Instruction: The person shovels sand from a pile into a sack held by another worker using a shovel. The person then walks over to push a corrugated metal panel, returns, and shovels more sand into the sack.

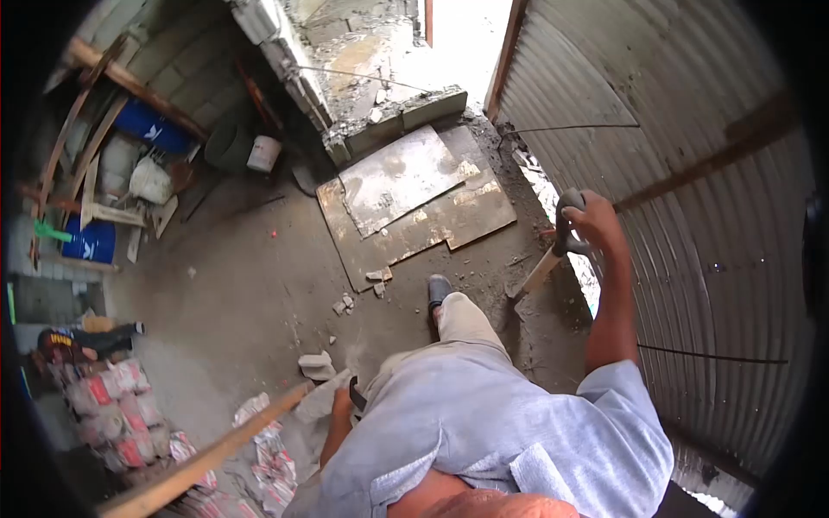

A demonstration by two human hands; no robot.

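My right hand is closed around the dark D-shaped grip of a shovel. Its short wooden shaft slants down toward the dirt floor by the metal wall; the blade is hard to make out against the ground. Close to my left hip, my left hand is partly hidden by my shirt, and its fingers do not show clearly. A dark strap-like piece is beside it. Near that hand are a grey chunk of rubble and the end of a long wooden plank.
Two stained boards lie on the floor before a low block sill at a bright doorway. Corrugated metal walls my right. Left are blue drums, a white bucket and stacked bags. Rubble pieces lie about.
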